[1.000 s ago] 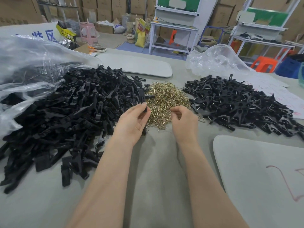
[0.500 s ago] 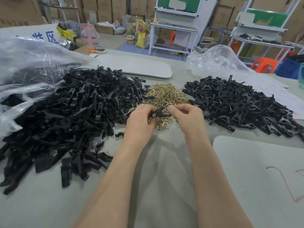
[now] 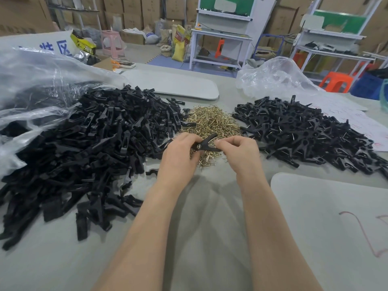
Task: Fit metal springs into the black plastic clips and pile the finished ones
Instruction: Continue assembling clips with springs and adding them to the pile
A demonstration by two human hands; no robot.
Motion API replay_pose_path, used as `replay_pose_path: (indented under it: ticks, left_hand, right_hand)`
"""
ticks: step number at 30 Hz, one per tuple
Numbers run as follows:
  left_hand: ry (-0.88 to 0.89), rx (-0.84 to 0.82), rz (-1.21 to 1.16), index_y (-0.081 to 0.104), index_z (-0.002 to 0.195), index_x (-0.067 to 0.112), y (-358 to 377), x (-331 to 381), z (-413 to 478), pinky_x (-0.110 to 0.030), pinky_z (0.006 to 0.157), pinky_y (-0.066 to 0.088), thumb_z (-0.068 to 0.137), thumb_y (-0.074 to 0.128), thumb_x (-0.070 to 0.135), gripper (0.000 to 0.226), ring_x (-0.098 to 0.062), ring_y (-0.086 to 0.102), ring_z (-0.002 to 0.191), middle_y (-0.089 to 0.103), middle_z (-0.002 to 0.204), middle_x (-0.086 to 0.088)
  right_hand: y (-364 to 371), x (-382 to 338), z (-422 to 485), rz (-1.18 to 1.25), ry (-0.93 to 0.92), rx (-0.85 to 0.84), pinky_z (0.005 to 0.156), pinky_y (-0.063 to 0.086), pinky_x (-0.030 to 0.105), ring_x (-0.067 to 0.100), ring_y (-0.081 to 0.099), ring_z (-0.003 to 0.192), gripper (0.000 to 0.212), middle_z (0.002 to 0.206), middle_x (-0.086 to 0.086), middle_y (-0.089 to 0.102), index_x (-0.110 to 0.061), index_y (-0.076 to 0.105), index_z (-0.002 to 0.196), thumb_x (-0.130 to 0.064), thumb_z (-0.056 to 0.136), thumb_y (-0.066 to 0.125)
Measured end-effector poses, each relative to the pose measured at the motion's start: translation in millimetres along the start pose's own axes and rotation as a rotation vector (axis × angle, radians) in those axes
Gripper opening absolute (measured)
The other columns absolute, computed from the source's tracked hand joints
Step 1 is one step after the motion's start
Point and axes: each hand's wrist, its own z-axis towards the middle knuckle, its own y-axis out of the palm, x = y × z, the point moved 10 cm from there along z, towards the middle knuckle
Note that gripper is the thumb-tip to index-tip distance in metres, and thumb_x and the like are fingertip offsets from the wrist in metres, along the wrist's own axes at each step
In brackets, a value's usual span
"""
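We note left hand (image 3: pixel 178 158), right hand (image 3: pixel 241 152) both pinching clip (image 3: pixel 204 143) above spring pile (image 3: pixel 212 122); risk: uneven squeeze skews fit, clip flicks loose

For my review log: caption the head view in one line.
Left hand and right hand grip a black clip over springs, between loose clips and finished clips.

This is a small assembly workshop with stock stored around it. Brown cardboard cartons (image 3: pixel 134 9) are stacked high along the far wall from 10 to 2 o'clock. In front of them stand a white metal workbench with a green back panel (image 3: pixel 222 36) at 12 and a second white bench (image 3: pixel 336 51) at 2, plus an orange plastic stool (image 3: pixel 336 81). On the broad grey worktable (image 3: pixel 199 227), parts lie in bulk: a heap of loose black plastic clip pieces (image 3: pixel 84 148) at 9, a heap of brass-coloured wire springs (image 3: pixel 210 122) at 12, and a heap of sprung black clips (image 3: pixel 304 131) at 2.
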Motion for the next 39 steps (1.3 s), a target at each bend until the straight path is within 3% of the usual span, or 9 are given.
replay_pose_path:
  ticks: [3, 8, 13, 17, 19, 23, 27, 33, 39]
  left_hand:
    - [-0.021, -0.037, -0.058, 0.068, 0.105, 0.014, 1, -2, 0, -0.038, 0.089, 0.049, 0.083, 0.07, 0.01, 0.023, -0.016, 0.059, 0.094, 0.064, 0.101, 0.004]
    - [-0.14, -0.164, -0.37, 0.066, 0.086, 0.032, 4, -4, -2, -0.015, 0.075, 0.05, 0.078, 0.076, 0.014, 0.022, -0.003, 0.059, 0.074, 0.062, 0.074, 0.008]
    - [-0.112, -0.224, -0.436, 0.065, 0.088, 0.032, 5, 7, -3, -0.034, 0.092, 0.049, 0.079, 0.075, 0.012, 0.024, -0.017, 0.063, 0.089, 0.065, 0.085, 0.002]
    - [-0.037, -0.216, -0.407, 0.066, 0.093, 0.024, 1, 12, -2, -0.01, 0.083, 0.041, 0.08, 0.074, 0.015, 0.017, 0.002, 0.056, 0.091, 0.062, 0.101, 0.003]
    - [-0.011, -0.211, -0.386, 0.066, 0.09, 0.026, 0, 14, -1, -0.004, 0.08, 0.036, 0.079, 0.075, 0.017, 0.016, 0.004, 0.054, 0.091, 0.06, 0.102, 0.002]
    - [0.01, -0.225, -0.369, 0.065, 0.085, 0.031, 1, 14, -1, -0.012, 0.084, 0.039, 0.078, 0.075, 0.017, 0.019, -0.002, 0.054, 0.088, 0.06, 0.097, 0.002]
    - [0.035, -0.219, -0.387, 0.067, 0.096, 0.027, 0, 16, 0, -0.012, 0.083, 0.044, 0.078, 0.073, 0.007, 0.028, 0.001, 0.055, 0.092, 0.058, 0.1, 0.011]
    - [0.041, -0.283, -0.371, 0.067, 0.109, 0.024, 5, 16, -2, -0.022, 0.095, 0.044, 0.08, 0.073, 0.011, 0.032, -0.002, 0.056, 0.104, 0.057, 0.11, 0.013]
    - [0.054, -0.244, -0.315, 0.069, 0.103, 0.022, 3, 17, -1, -0.013, 0.089, 0.042, 0.079, 0.073, 0.009, 0.028, 0.003, 0.055, 0.099, 0.059, 0.108, 0.012]
  right_hand:
    - [4, 5, 1, 0.057, 0.073, -0.066, 0.054, 0.038, 0.014, 0.0, 0.047, 0.053, 0.022, 0.056, -0.007, 0.054, -0.021, 0.062, 0.061, -0.017, 0.08, 0.071]
    - [37, 18, -17, 0.653, 0.388, -0.533, 0.057, 0.048, 0.021, 0.011, 0.056, 0.059, 0.02, 0.071, 0.002, 0.062, -0.012, 0.059, 0.08, -0.03, 0.076, 0.069]
    - [55, 25, -31, 0.595, 0.426, -0.726, 0.064, 0.053, 0.026, 0.016, 0.061, 0.067, 0.062, 0.075, 0.002, 0.064, -0.01, 0.058, 0.099, -0.06, 0.064, 0.062]
    - [61, 21, -39, 0.606, 0.405, -0.878, 0.075, 0.058, 0.033, 0.023, 0.072, 0.083, 0.069, 0.084, 0.009, 0.074, -0.008, 0.066, 0.104, -0.065, 0.071, 0.048]
    - [62, 19, -40, 0.656, 0.4, -0.896, 0.075, 0.059, 0.033, 0.023, 0.073, 0.082, 0.067, 0.083, 0.012, 0.074, -0.007, 0.073, 0.098, -0.063, 0.075, 0.043]
    - [66, 21, -39, 0.73, 0.405, -0.86, 0.073, 0.059, 0.032, 0.022, 0.073, 0.078, 0.052, 0.078, 0.01, 0.074, -0.01, 0.076, 0.092, -0.055, 0.078, 0.054]
    - [70, 22, -37, 0.854, 0.381, -0.834, 0.069, 0.059, 0.031, 0.019, 0.073, 0.077, 0.07, 0.085, 0.013, 0.073, -0.008, 0.076, 0.093, -0.048, 0.038, 0.094]
    - [68, 23, -35, 0.855, 0.328, -0.83, 0.07, 0.058, 0.028, 0.017, 0.072, 0.081, 0.065, 0.09, 0.013, 0.074, -0.007, 0.077, 0.09, -0.046, 0.04, 0.094]
    - [70, 23, -35, 0.842, 0.327, -0.821, 0.071, 0.058, 0.029, 0.019, 0.072, 0.083, 0.059, 0.092, 0.013, 0.074, -0.006, 0.073, 0.097, -0.043, 0.054, 0.089]
